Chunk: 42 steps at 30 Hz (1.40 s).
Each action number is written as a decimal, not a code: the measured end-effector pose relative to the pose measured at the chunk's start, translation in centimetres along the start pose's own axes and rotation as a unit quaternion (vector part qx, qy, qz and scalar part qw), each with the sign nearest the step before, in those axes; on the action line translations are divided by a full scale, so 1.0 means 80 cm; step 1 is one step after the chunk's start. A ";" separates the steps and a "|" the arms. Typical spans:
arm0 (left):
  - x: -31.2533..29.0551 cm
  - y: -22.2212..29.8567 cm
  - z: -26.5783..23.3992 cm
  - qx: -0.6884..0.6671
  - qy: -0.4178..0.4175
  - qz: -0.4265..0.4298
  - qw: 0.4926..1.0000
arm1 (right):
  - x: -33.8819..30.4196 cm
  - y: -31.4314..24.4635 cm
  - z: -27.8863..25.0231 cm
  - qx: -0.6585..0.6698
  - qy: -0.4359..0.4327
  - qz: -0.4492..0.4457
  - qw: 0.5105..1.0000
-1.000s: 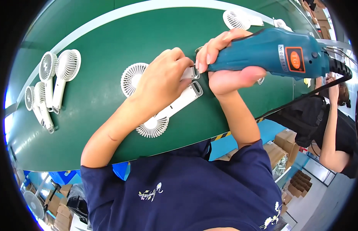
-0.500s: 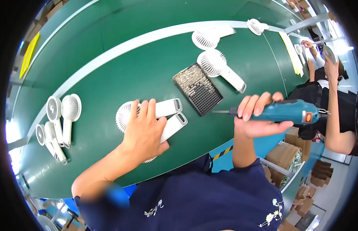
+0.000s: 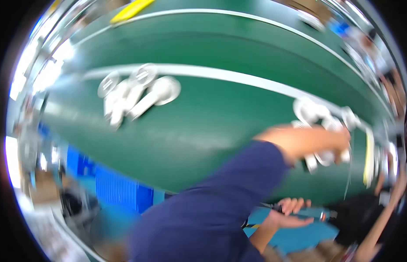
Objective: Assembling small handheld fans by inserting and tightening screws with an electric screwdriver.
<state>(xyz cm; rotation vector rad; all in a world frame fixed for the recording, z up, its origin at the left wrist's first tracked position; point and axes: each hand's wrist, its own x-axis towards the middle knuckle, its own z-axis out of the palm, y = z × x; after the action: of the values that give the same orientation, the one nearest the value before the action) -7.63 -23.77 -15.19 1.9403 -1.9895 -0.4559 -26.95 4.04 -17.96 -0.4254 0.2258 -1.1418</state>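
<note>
My left arm reaches across the green table to the right. My left hand [image 3: 339,140] is among several white handheld fans [image 3: 305,110] lying there, and motion smears its fingers, so whether it grips one cannot be seen. Lower, beyond the table's near edge, my right hand [image 3: 285,215] is wrapped round a teal electric screwdriver [image 3: 316,213], whose thin tip points left. Another group of white handheld fans [image 3: 166,90] lies at the far left of the table, apart from both hands.
A pale rail [image 3: 229,75] runs along the green table [image 3: 199,118]. Blue crates [image 3: 120,187] stand below its near edge at left. Yellow strips [image 3: 368,159] lie at the right, near another person's arm [image 3: 385,218]. The whole view is blurred.
My view has swung left. My left hand has left the two fans in front of me and moved far right to the other fans. My right hand still holds the screwdriver.
</note>
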 end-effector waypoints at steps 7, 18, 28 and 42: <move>-0.078 -0.059 0.018 0.113 0.077 0.058 0.989 | -0.003 0.029 -0.002 -0.133 0.048 0.019 0.990; -0.763 -0.164 -0.076 0.263 0.372 -0.535 0.711 | 0.008 0.034 0.000 -0.200 0.008 0.098 0.975; -0.825 -0.161 -0.058 0.180 0.283 -0.541 0.771 | 0.017 0.023 -0.025 -0.064 -0.069 0.176 0.980; -0.756 -0.183 -0.049 0.144 0.237 -0.478 0.834 | 0.023 0.030 -0.006 -0.198 0.093 0.134 0.966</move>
<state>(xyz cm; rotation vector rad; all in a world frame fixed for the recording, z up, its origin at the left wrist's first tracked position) 8.66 36.34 -18.69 2.7987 -0.7020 0.1472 -24.38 3.06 -19.34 -0.6205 0.6645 -0.8673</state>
